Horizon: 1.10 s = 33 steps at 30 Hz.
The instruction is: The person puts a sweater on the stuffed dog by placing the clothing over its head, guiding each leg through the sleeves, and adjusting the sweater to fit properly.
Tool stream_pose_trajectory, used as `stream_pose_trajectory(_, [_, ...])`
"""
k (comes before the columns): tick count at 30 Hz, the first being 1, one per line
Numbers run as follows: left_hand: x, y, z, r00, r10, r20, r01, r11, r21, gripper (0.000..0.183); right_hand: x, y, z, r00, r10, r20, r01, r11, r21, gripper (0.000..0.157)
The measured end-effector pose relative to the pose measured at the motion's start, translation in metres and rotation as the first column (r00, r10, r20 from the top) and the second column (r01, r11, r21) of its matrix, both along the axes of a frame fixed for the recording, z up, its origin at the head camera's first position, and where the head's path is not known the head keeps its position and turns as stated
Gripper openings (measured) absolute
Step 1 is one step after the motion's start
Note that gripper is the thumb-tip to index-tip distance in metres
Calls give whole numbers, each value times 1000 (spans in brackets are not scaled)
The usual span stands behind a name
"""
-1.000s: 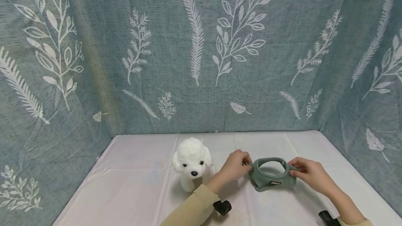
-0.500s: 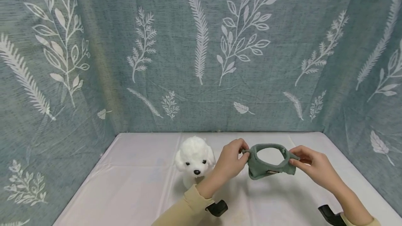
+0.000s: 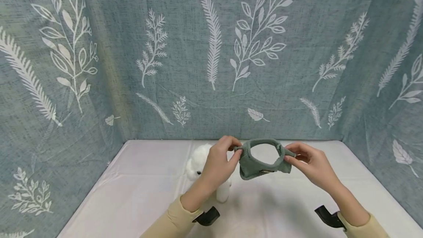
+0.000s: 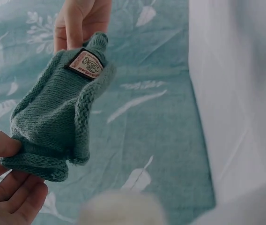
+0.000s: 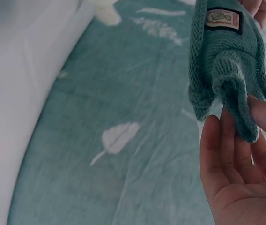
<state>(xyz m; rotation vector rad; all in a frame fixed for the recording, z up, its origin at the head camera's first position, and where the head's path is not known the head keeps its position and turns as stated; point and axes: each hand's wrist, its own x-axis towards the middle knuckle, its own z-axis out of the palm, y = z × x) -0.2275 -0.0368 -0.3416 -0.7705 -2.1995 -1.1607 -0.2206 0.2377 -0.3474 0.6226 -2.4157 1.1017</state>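
A small green knitted garment [image 3: 261,168] with short sleeves and a wide round opening hangs above the table, stretched between both hands. My left hand [image 3: 218,162] pinches its left sleeve between thumb and fingers. On the other side, my right hand [image 3: 310,162] pinches the right sleeve. A stitched patch [image 4: 86,64] shows on the knit in the left wrist view; the rolled cuff [image 5: 240,112] at my right thumb appears in the right wrist view. Behind my left hand stands a white plush dog [image 3: 198,161], its face partly covered by that hand and forearm.
A white cloth covers the table [image 3: 145,190]. Grey-green curtains [image 3: 185,54] with white leaf prints enclose it at the back and both sides. Black wrist mounts [image 3: 208,216] sit at the beige sleeve cuffs.
Both hands have raised the knitted garment off the table and carried it left, closer to the plush dog. The left hand now overlaps the dog's face.
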Motion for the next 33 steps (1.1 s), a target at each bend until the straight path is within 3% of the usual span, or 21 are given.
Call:
stream_pose_trajectory(17, [4,-67,20,979,133,-157,-130,991,27,13,-21,-72,19,991,128,26,-123,981,-148,18])
stream_pose_trajectory(33, [10,-114,16,946,291,-146,-290,957,29,12,-34,-125,18,970,236,54,-223,958,-181,20])
